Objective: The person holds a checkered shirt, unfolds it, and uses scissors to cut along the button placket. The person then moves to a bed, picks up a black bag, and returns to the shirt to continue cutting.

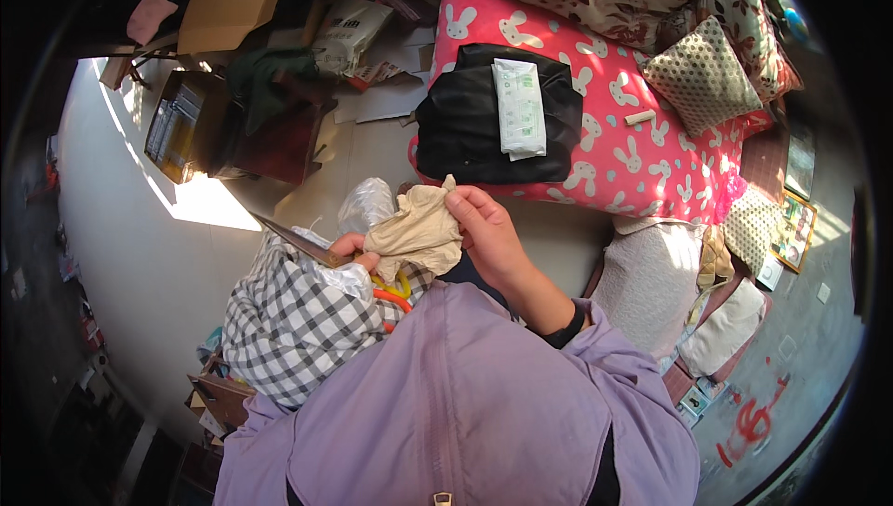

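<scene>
A crumpled beige cloth (416,230) is stretched between my two hands in front of my chest. My right hand (488,230) pinches its upper right corner between thumb and fingers. At its lower left edge, my left hand (354,250) grips the fabric; most of that hand is hidden. Against my left side rests a black-and-white checked cloth (300,324), with clear plastic (349,279) and a dark flat edge of something I cannot identify near its top. Yellow and orange loops (394,297) show just under the beige cloth. Beyond it is a translucent plastic bag (368,204).
Ahead stands a bed with a pink rabbit-print cover (621,136), holding a black bag (453,122), a white packet (520,108) and a dotted cushion (701,77). An open cardboard box (183,126) sits on the floor to the left. A fabric-covered seat (645,283) is at right.
</scene>
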Action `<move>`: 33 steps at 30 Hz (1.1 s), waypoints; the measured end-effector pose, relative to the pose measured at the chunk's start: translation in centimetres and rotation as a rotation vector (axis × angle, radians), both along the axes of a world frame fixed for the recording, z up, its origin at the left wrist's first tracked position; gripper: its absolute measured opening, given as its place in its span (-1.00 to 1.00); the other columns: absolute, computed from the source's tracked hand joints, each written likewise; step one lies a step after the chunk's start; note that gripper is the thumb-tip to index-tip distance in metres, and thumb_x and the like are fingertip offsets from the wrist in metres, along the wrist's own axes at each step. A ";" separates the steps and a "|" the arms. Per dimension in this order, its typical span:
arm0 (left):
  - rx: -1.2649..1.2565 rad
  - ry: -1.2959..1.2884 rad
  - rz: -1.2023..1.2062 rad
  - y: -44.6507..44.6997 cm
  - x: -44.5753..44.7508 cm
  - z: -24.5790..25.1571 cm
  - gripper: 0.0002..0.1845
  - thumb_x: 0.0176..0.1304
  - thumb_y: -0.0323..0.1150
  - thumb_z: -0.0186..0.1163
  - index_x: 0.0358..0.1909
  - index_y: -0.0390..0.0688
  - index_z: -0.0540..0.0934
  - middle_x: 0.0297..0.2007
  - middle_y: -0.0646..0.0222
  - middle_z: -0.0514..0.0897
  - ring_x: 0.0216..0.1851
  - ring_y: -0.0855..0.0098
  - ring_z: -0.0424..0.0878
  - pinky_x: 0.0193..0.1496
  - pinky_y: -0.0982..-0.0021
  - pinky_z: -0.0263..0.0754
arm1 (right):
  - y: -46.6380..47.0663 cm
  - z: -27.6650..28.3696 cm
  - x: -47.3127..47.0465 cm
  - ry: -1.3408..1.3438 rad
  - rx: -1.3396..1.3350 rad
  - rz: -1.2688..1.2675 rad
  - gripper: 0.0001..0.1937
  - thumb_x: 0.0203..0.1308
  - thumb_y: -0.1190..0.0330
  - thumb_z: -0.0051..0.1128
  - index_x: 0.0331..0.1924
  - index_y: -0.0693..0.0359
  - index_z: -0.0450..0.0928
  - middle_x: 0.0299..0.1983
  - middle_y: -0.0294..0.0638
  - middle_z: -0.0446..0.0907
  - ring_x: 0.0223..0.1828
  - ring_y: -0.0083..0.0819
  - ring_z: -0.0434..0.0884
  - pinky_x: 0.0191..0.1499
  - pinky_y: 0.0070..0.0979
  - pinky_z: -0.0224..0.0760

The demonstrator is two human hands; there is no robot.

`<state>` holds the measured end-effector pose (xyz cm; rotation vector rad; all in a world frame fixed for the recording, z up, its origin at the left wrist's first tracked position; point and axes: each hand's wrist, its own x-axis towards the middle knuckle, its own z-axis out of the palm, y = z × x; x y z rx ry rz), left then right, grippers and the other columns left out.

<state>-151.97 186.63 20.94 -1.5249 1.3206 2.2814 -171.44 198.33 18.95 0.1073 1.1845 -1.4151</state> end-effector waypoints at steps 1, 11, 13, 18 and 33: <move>-0.009 -0.059 -0.043 -0.2 -0.1 0.0 -0.83 0.32 -0.44 0.07 -0.08 -0.20 0.49 -0.32 0.40 0.58 -0.25 0.56 0.53 -0.14 0.51 0.49 | 0.0 0.1 0.0 0.057 -0.067 0.010 -0.82 0.34 0.32 0.07 -0.09 0.21 0.53 -0.28 -0.46 0.58 -0.29 -0.71 0.51 -0.19 -0.72 0.39; 0.022 0.122 0.101 1.4 0.0 -2.5 -0.79 0.40 -0.38 -0.03 -0.04 -0.29 0.38 -0.22 0.04 0.63 -0.32 0.35 0.63 -0.19 0.32 0.63 | -0.1 -3.2 -0.1 0.409 -0.451 0.534 -0.74 0.17 0.40 0.18 -0.05 0.24 0.56 -0.28 -0.19 0.65 -0.27 -0.41 0.65 -0.21 -0.51 0.51; -0.045 0.058 0.090 1.7 0.5 -3.5 -0.84 0.40 -0.40 -0.01 -0.12 -0.28 0.37 -0.25 0.00 0.64 -0.32 0.29 0.67 -0.23 0.26 0.67 | -0.1 -7.9 -2.5 0.613 -0.312 0.389 -0.71 0.17 0.38 0.21 -0.04 0.27 0.54 -0.28 -0.20 0.65 -0.27 -0.48 0.64 -0.21 -0.57 0.50; -0.056 -0.012 0.082 3.4 0.8 -6.5 -0.91 0.32 -0.46 0.09 -0.21 -0.27 0.48 -0.28 0.17 0.66 -0.28 0.34 0.66 -0.14 0.34 0.62 | 2.3 -24.8 -15.2 1.026 0.744 0.233 -0.30 -0.04 0.07 0.38 0.14 0.29 0.39 0.08 0.07 0.47 0.09 -0.05 0.50 0.11 -0.26 0.39; -0.060 -0.176 0.039 8.9 -3.6 -10.6 -0.94 0.31 -0.48 0.12 -0.21 -0.20 0.51 -0.34 0.22 0.64 -0.37 0.38 0.63 -0.28 0.34 0.64 | 2.7 -34.5 -22.9 0.909 1.102 0.561 -0.15 -0.25 -0.03 0.47 0.16 0.16 0.31 -0.07 -0.02 0.56 -0.01 -0.08 0.58 0.01 -0.23 0.42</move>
